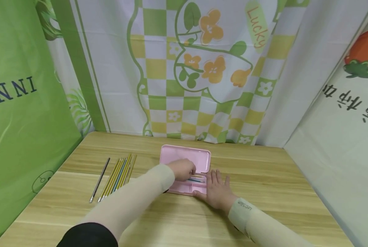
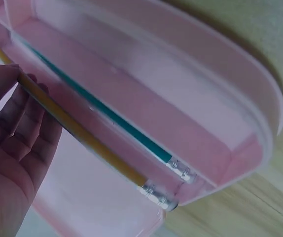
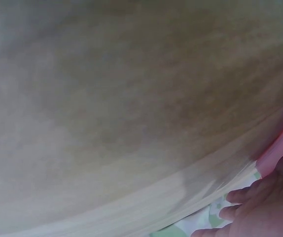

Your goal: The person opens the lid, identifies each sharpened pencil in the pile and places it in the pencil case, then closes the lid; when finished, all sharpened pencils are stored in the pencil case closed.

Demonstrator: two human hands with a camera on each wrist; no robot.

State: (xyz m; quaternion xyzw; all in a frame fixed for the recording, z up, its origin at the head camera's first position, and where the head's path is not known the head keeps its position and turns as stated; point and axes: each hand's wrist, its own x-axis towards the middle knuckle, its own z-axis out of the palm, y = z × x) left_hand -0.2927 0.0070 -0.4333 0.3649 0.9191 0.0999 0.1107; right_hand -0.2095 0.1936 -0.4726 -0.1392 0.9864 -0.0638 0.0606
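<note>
A pink pencil case [image 1: 184, 188] lies on the table with its lid [image 1: 199, 156] tipped back. Over its back compartment, my left hand [image 1: 182, 168] pinches a yellow pencil [image 2: 89, 138] between thumb and fingers. In the left wrist view the pencil's eraser end overlaps the case's edge. Beside it, a teal pencil [image 2: 114, 117] lies inside the long compartment. My right hand [image 1: 216, 190] rests against the case's right end, fingers straight and spread, thumb along the front corner. Only part of the right hand [image 3: 265, 212] and a strip of pink case show in the right wrist view.
Left of the case, several yellow pencils [image 1: 111, 178] and a blue one [image 1: 120, 177] lie in a row on the wooden table [image 1: 264, 206]. A dark pencil [image 1: 100, 180] lies apart at their left. Printed curtains [image 1: 116, 68] hang behind and at both sides.
</note>
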